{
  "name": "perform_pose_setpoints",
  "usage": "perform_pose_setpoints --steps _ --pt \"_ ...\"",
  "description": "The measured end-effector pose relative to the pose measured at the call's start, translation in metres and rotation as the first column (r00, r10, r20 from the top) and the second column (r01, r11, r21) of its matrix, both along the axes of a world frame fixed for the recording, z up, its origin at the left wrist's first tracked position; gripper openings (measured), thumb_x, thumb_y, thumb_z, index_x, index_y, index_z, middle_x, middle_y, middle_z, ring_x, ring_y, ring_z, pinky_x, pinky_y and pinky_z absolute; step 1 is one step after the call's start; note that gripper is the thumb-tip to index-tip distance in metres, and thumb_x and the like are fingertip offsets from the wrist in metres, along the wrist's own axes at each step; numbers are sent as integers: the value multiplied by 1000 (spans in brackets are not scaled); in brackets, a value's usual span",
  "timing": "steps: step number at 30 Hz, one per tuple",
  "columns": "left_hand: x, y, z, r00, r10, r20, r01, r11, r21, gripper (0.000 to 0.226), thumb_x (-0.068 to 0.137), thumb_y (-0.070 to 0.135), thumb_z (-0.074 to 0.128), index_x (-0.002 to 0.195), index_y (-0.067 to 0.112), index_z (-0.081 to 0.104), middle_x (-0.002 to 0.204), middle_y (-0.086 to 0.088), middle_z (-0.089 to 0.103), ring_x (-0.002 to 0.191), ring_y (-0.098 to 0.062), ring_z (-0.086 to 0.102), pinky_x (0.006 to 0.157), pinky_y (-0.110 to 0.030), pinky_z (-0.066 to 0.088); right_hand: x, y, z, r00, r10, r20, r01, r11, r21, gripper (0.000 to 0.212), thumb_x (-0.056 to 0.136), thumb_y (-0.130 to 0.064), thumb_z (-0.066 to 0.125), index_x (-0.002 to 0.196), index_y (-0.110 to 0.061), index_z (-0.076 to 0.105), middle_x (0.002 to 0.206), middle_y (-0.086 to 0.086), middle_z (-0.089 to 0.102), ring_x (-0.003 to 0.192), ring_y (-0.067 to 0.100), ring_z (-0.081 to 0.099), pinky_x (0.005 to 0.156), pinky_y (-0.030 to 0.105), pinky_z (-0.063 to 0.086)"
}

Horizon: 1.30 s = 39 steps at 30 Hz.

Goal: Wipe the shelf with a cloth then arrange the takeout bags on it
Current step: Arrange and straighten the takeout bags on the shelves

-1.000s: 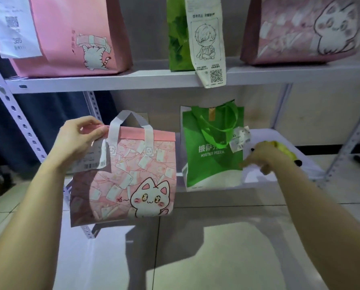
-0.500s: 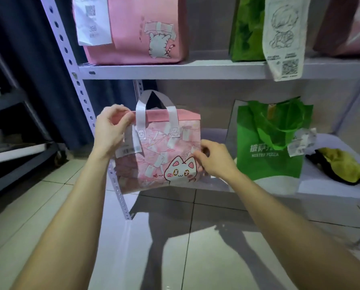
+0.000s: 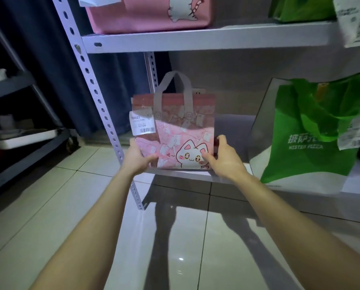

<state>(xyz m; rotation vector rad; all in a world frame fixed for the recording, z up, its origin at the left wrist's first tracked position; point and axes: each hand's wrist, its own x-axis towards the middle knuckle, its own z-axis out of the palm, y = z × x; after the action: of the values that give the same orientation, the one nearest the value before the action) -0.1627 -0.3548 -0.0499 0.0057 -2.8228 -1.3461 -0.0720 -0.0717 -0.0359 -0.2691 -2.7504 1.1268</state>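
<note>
Pink cat bag (image 3: pixel 174 130), upright at the left end of the lower shelf (image 3: pixel 187 174), close to the near edge. Its lower left corner is clasped by the left grip (image 3: pixel 138 158) and its lower right corner by the right grip (image 3: pixel 225 158), thumb laid on the front face. A white label (image 3: pixel 142 124) is fixed at its upper left. A green bag (image 3: pixel 308 147) is stood apart to the right; a second pink bag (image 3: pixel 149 15) is carried on the upper shelf (image 3: pixel 195 38).
</note>
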Motion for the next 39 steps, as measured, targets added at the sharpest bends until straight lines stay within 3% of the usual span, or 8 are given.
perform_pose_setpoints --steps 2,5,13,18,28,32,36,39 --pt "-3 2 -8 997 74 -23 -76 990 -121 64 90 30 88 124 18 36 130 -6 66 108 -24 60 81 -32 50 -4 -9 -8 999 0 32 0 1000 2 49 96 -42 74 125 -26 39 130 2 70 112 26 69 92 50 60" --pt "-4 5 -18 990 142 4 -138 972 -189 63 97 32 81 136 11 36 140 -14 65 124 -37 63 90 -44 47 -11 -21 -14 998 -44 36 43 999 20 51 93 -43 78 125 -23 43 129 2 68 112 26 68 92 49 60" --pt "-8 -2 -18 990 94 105 -81 988 -129 80 94 18 83 151 8 28 149 -13 59 134 -37 61 112 -50 53 -9 -23 -3 996 -74 42 70 994 88 62 77 -51 85 115 -19 48 114 0 69 102 25 69 84 48 62" --pt "-4 -9 -14 985 86 147 -61 984 -166 84 88 4 84 150 9 28 141 -15 62 128 -37 63 109 -52 57 -3 -24 1 996 -47 73 39 994 101 67 73 -54 85 116 -19 47 113 -2 68 101 24 69 85 49 62" --pt "14 -12 4 973 101 206 -50 970 -239 73 85 5 89 141 5 42 137 -18 63 127 -38 64 105 -49 59 7 -15 8 993 -36 112 21 991 133 68 77 -58 86 119 -21 49 108 -5 66 95 19 67 74 39 59" --pt "21 -6 32 964 202 171 -151 950 -274 74 86 12 86 140 -1 38 122 -19 64 114 -33 69 82 -40 63 12 -10 33 999 -22 49 11 978 208 48 79 -51 86 106 -23 57 101 -6 68 86 15 67 60 32 50" --pt "26 26 77 989 -71 130 101 964 -245 29 84 11 88 102 2 66 105 -22 77 92 -36 76 79 -43 62 31 1 76 993 20 -117 6 975 224 29 82 -48 82 94 -29 63 95 -13 67 80 6 62 60 31 52" --pt "39 68 98 953 -291 80 301 936 -182 36 87 20 91 102 11 61 95 -9 79 80 -21 80 71 -38 65 56 23 108 964 69 -256 -3 969 248 23 86 -46 77 93 -26 68 93 -10 69 86 14 66 77 39 58"
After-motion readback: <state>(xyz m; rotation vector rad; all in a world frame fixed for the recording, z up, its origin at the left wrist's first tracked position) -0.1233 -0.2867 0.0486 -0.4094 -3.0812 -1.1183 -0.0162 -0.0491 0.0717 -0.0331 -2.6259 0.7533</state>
